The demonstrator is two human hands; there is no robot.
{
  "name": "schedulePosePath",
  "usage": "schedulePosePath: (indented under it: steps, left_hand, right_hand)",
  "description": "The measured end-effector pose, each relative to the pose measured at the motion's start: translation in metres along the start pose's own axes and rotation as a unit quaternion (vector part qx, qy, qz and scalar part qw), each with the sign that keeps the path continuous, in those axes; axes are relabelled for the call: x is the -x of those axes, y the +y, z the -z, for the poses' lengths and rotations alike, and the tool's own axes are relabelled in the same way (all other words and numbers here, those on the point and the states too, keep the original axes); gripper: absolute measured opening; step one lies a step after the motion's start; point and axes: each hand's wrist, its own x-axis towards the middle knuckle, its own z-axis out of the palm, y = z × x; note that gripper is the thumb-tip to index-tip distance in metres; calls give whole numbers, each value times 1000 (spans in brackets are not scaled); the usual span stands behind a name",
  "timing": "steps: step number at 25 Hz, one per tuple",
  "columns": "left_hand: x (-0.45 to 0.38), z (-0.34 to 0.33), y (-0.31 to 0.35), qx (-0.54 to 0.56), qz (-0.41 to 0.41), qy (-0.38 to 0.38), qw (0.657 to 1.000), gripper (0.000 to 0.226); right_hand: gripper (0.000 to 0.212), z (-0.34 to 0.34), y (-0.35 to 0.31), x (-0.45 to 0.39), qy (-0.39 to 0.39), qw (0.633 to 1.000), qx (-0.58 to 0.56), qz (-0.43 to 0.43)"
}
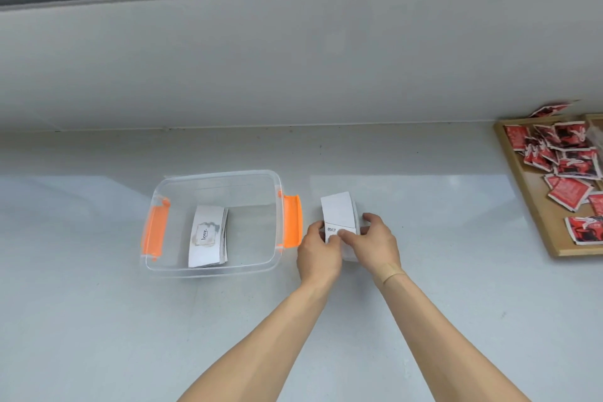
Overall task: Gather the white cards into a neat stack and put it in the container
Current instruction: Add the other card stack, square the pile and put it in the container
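Both hands, left hand (pixel 318 254) and right hand (pixel 375 243), pinching the white cards (pixel 339 214) just right of the container (pixel 213 272). Best squared at the edges before lifting. Another stack (pixel 207 237) already inside the container.

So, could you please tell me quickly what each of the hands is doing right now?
Left hand: closed on the stack of white cards.
Right hand: closed on the same stack.
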Motion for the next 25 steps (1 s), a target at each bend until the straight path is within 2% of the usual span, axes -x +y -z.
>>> schedulePosePath:
  steps: [2, 6, 10, 11, 14, 17, 21, 25]
  left_hand:
    - [1, 4, -1, 6, 32, -33, 999, 27]
    - [10, 19, -14, 33, 73, -86, 993, 26]
    - [30, 31, -30, 24, 71, -141, 987, 8]
    - [37, 33, -35, 11, 71, -154, 985, 4]
    - [58, 49, -58, -59, 47, -192, 979, 11]
    - [75, 78, -86, -147, 0, -203, 968, 18]
    - [97, 122, -120, -203, -36, -156, 966, 37]
    - [119, 156, -158, -201, -94, -142, 965, 55]
  right_hand:
    - [61, 1, 2, 1, -6, 999, -41, -22]
    - [24, 6, 15, 17, -42, 992, -109, -47]
    - [38, 6, 28, 47, -30, 989, -137, -53]
    - [41, 5, 31, 55, -35, 990, -124, -50]
    - [43, 2, 45, 86, -52, 998, -44, -16]
    - [44, -4, 56, 118, -85, 991, 78, 60]
    - [40, -22, 68, 156, -100, 950, 238, 178]
    - [40, -43, 78, 182, -112, 886, 322, 314]
